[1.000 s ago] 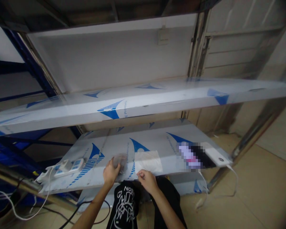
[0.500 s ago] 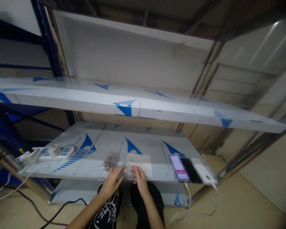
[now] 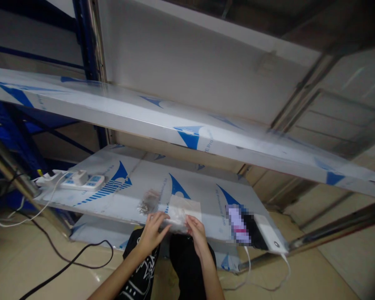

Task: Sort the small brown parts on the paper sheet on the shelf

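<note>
A crumpled clear plastic bag [image 3: 176,222] is stretched between my two hands at the front edge of the lower shelf. My left hand [image 3: 155,230] has its fingers and thumb curled on the bag's left side. On the other side my right hand [image 3: 196,229] pinches the bag's right edge between thumb and fingers. What is inside the bag, if anything, is too blurred to tell. Just behind the left hand lies a clear bag of small dark pieces [image 3: 149,201]. A whitish flat sheet [image 3: 192,206] rests on the shelf behind the plastic bag.
The film-covered lower shelf [image 3: 112,203] holds a white power strip [image 3: 93,182] at left. At right lie a phone [image 3: 237,225] and a white device [image 3: 270,233] with cables hanging down. The upper shelf [image 3: 143,129] crosses above. A black cable [image 3: 81,263] lies on the floor.
My hands have moved slightly apart, and the clear plastic bag now shows more spread between them. The camera view has tilted and shifted.
</note>
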Demonstrator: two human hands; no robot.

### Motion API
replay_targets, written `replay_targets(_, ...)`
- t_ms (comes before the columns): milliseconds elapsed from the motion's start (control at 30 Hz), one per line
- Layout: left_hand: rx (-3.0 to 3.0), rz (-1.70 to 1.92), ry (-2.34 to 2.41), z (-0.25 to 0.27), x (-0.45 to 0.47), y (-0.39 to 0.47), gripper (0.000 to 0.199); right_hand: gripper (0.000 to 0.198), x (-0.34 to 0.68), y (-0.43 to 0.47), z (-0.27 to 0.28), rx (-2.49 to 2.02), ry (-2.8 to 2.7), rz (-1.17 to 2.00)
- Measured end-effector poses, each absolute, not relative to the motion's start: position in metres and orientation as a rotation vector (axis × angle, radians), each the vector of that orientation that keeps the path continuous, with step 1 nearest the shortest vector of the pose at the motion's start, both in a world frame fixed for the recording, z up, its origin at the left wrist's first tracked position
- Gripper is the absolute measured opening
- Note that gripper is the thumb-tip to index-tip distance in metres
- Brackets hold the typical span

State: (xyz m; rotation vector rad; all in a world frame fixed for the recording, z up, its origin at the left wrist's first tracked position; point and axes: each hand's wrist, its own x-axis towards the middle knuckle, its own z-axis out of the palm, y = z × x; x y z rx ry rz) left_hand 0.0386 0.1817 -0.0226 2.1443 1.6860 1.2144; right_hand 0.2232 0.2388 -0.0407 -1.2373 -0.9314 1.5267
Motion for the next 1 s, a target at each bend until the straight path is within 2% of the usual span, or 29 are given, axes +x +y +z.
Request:
replay_targets(133,2.178,1.247,1.688,-0.016,0.046,0.176,0.016,0.037,0.220,0.237,-0.041,-1.217,-0.874,1.539)
replay_targets(300,2.296,0.983,1.379,-0.007,0.062,0.171,0.028,0.028,0.209,0.227,-0.028,-1.123,-0.911,1.661)
replay_targets(533,2.105,1.058,1.422,-0.008,0.074,0.181,0.020,0.026,0.201,0.221,-0.023,-0.986,-0.968,1.718)
replay_targets(700,2.005,1.072,1.403,-0.010,0.081,0.184,0.023,0.030,0.197,0.217,-0.024,-1.051,-0.969,1.578)
replay_targets(800,1.917,1.119,1.447,-0.016,0.085,0.183,0.027,0.026,0.194,0.210,-0.024,-1.075,-1.022,1.456)
replay_targets(1000,1.845,1.187,1.533,-0.022,0.086,0.180,0.026,0.022,0.198,0.199,-0.022,-1.069,-1.089,1.426)
